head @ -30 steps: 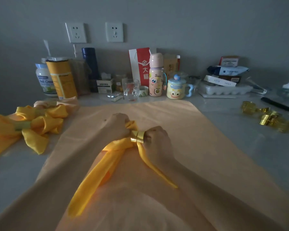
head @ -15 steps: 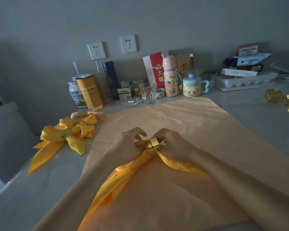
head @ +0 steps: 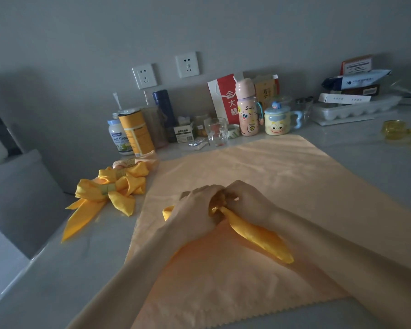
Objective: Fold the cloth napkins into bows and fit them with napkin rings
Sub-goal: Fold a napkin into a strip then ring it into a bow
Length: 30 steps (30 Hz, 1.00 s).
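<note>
A yellow napkin [head: 256, 236] lies on a pale peach cloth [head: 282, 176] spread over the table. My left hand [head: 195, 210] and my right hand [head: 247, 200] meet over its gathered middle, fingers curled round the fabric. A gold napkin ring [head: 213, 208] shows only as a glint between the hands. One tail of the napkin runs out to the lower right; a small fold pokes out left of my left hand. Finished yellow bows [head: 112, 188] with rings lie at the left edge of the cloth.
Spare gold rings [head: 396, 129] lie at the far right. Along the wall stand a glass [head: 216, 131], a pink bottle [head: 247, 110], a cartoon mug [head: 277, 119], tins, jars, an egg tray [head: 356, 108] and boxes. The table's left edge drops off beside the bows.
My hands have closed together over the napkin's middle, hiding most of the ring. The left tail is now under my forearm. The camera has swung left and back.
</note>
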Tool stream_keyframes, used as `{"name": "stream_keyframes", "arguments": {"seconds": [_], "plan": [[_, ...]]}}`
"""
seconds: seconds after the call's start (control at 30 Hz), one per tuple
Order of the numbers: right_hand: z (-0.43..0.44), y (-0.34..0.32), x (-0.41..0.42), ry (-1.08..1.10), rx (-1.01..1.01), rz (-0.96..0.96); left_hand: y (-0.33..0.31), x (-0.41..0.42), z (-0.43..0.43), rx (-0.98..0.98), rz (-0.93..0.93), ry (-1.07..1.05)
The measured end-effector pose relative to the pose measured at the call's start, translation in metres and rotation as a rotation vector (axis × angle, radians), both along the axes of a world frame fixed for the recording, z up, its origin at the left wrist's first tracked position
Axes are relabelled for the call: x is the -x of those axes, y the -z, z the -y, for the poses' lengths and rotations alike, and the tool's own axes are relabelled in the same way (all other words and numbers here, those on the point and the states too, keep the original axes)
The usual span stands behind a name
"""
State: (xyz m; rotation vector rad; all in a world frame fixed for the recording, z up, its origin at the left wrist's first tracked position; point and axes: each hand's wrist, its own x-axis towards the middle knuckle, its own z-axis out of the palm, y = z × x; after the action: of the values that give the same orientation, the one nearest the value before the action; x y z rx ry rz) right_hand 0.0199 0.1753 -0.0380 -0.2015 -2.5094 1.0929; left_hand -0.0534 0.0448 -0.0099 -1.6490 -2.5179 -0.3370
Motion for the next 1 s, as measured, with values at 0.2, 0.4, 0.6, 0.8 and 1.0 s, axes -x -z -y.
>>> {"name": "stream_keyframes", "arguments": {"seconds": [0.2, 0.4, 0.6, 0.8, 1.0], "plan": [[0.001, -0.005, 0.0, 0.084, 0.133, 0.044, -0.001, -0.002, 0.001, -0.014, -0.228, -0.062], [-0.004, -0.006, -0.005, 0.011, 0.302, 0.039, 0.001, 0.008, 0.021, -0.02, -0.22, -0.129], [-0.003, -0.002, -0.003, 0.032, 0.242, 0.086, 0.02, 0.023, 0.055, -0.149, 0.118, -0.36], [-0.001, -0.001, -0.003, 0.099, 0.333, 0.166, 0.039, 0.027, 0.095, -0.267, 0.253, -0.608], [0.005, -0.001, -0.003, 0.109, 0.383, 0.127, 0.026, 0.014, 0.079, -0.185, 0.175, -0.575]]}}
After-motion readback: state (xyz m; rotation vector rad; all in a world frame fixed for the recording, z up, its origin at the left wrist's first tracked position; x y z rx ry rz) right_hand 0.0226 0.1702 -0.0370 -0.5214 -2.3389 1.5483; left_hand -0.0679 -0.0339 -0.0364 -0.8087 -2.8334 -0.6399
